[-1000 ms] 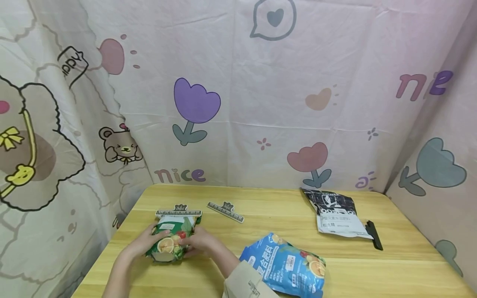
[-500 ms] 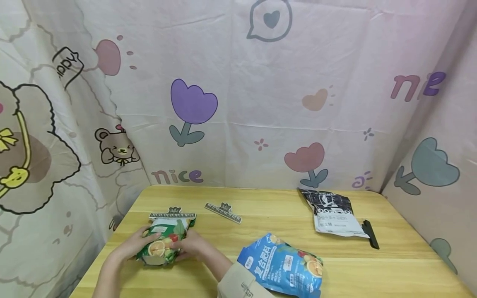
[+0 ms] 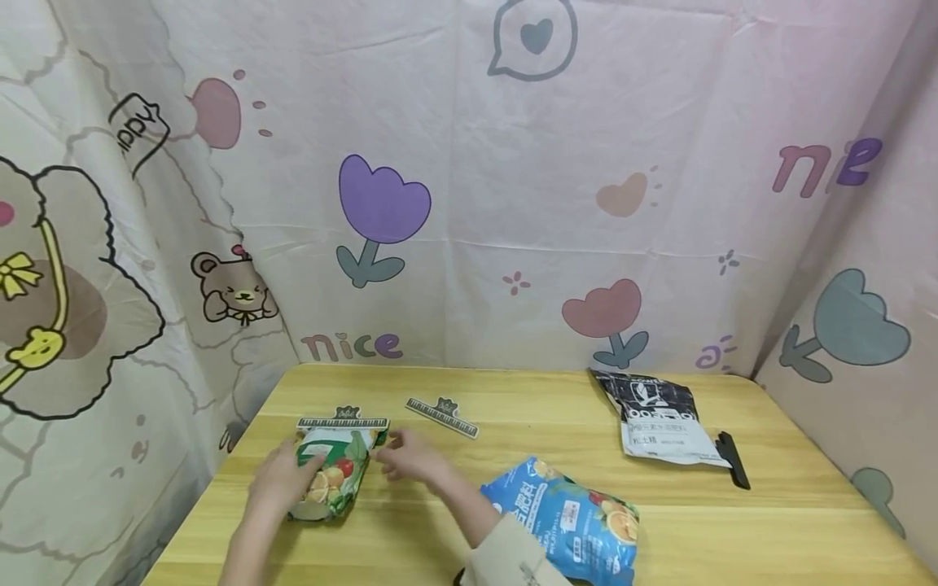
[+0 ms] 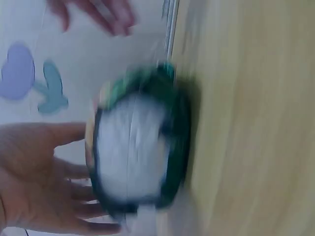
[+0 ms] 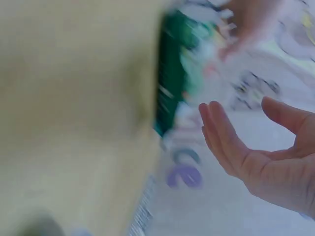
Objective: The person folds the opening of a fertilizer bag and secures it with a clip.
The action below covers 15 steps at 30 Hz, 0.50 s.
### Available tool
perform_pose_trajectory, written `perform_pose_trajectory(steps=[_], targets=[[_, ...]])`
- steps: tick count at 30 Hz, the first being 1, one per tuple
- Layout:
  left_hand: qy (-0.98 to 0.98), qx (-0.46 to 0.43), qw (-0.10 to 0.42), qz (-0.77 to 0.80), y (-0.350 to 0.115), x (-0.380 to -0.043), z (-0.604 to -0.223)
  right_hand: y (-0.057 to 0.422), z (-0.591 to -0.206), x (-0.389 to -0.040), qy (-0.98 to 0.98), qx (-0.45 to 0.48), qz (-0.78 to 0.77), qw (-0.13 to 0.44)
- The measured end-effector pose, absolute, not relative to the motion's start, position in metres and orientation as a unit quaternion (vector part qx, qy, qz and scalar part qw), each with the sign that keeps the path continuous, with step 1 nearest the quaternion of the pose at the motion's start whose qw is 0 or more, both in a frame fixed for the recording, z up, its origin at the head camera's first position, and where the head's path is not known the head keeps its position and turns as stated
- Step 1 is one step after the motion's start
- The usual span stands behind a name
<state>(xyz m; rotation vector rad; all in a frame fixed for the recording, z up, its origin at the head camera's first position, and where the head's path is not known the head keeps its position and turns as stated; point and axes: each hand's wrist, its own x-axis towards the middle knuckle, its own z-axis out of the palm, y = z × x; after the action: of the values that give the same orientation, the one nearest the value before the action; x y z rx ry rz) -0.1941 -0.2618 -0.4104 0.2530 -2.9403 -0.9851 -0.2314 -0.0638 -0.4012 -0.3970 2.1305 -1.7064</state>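
A green bag (image 3: 348, 470) printed with oranges and vegetables lies at the table's left, its base toward me. Across its far end sits a long clip (image 3: 342, 423) with a piano-key pattern. My left hand (image 3: 281, 478) is at the bag's left side, thumb over the front; the left wrist view shows that hand (image 4: 39, 182) with fingers stretched out along the bag (image 4: 133, 147). Off the bag's upper right side, my right hand (image 3: 414, 457) holds nothing, and its fingers are loosely extended in the right wrist view. Both wrist views are blurred.
A second piano-key clip (image 3: 442, 417) lies right of the bag, farther back. A blue bag (image 3: 575, 521) lies at front centre, partly behind my right sleeve (image 3: 509, 557). At the back right is a black-and-white pouch (image 3: 655, 419) with a black clip (image 3: 733, 460). A printed curtain (image 3: 476, 203) borders the table.
My right hand has let go of the green bag's right side and moved up and right. The left hand has shifted slightly and its grip has loosened. The clips and other bags stay put.
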Motion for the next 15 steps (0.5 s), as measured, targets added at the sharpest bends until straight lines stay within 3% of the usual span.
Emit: perform_pose_trajectory(steps=[4, 7, 10, 15], targets=[[-0.914, 0.05, 0.092, -0.393, -0.219, -0.188, -0.4, -0.025, -0.373, -0.23, 0.794, -0.189, -0.561, 0.139], [-0.851, -0.008, 0.09, -0.518, -0.179, -0.184, -0.396, 0.008, -0.352, -0.224, 0.827, -0.223, -0.509, 0.088], [-0.795, -0.081, 0.037, -0.6, -0.141, -0.18, -0.398, 0.043, -0.336, -0.217, 0.848, -0.249, -0.465, 0.054], [-0.745, -0.179, -0.139, -0.627, -0.1, -0.172, -0.413, 0.106, -0.33, -0.214, 0.885, -0.238, -0.398, 0.034]])
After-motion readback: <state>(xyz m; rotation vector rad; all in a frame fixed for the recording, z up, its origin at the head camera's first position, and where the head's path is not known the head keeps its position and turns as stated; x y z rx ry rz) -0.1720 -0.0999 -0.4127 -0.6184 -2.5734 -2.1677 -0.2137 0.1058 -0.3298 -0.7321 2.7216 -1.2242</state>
